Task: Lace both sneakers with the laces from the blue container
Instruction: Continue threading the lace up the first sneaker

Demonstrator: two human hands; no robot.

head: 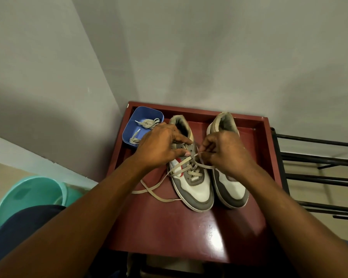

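I log the blue container (147, 113) at the table's (169, 227) far-left corner, with a spare lace (149, 123) coiled inside. The left hand (159, 146) lays index and thumb straight on the left sneaker's (197, 193) eyelets; I cannot tell whether it grips. The right hand's (227, 152) fingers (206, 146) pinch the threaded lace (159, 184) over the right sneaker (235, 189).

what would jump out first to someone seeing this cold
The right hand pinches a beige lace at the eyelets of a grey-and-white sneaker mid-table, while the left hand rests on its upper. The lace's loose ends trail across the dark red table toward the near left. At the far left corner, a blue container holds more laces.
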